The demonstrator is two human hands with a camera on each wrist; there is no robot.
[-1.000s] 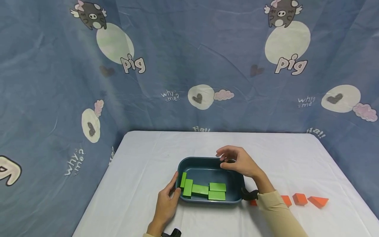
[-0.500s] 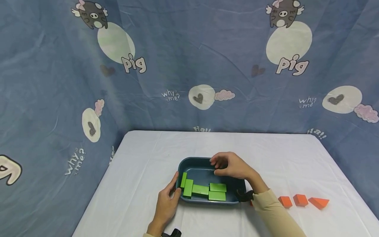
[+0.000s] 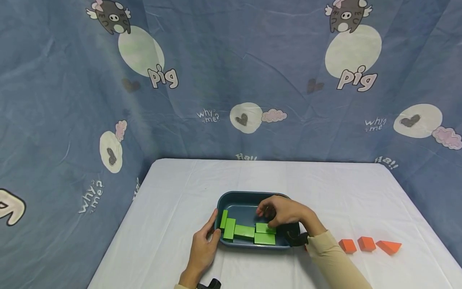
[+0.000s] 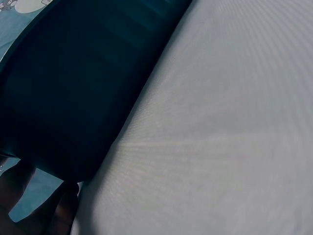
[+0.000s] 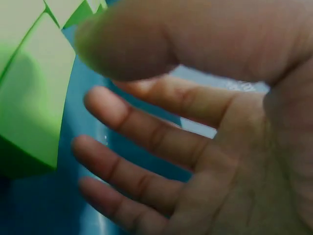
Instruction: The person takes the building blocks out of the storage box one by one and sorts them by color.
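Observation:
A dark blue-green tray (image 3: 242, 209) stands on the white table, with several green blocks along its left and near sides. My left hand (image 3: 203, 249) rests against the tray's left end, its extended fingers and thumb touching the wall. Over the tray's right half, my right hand (image 3: 286, 209) reaches in with loosely bent fingers and nothing in its grasp. Its thumb overlaps the edge of the rear right green block (image 3: 264, 228); another green block (image 3: 264, 239) lies just in front. The right wrist view shows the spread fingers beside green blocks (image 5: 36, 93).
Right of the tray lie two orange blocks (image 3: 347, 246) and an orange triangular block (image 3: 388, 247). Another orange piece is mostly hidden by the right wrist. The white tablecloth (image 3: 187, 184) meets a blue printed curtain (image 3: 195, 136) behind.
My right hand has come from the tray's far right rim inward, then lowered toward the green blocks. The left hand and the blocks have stayed in place.

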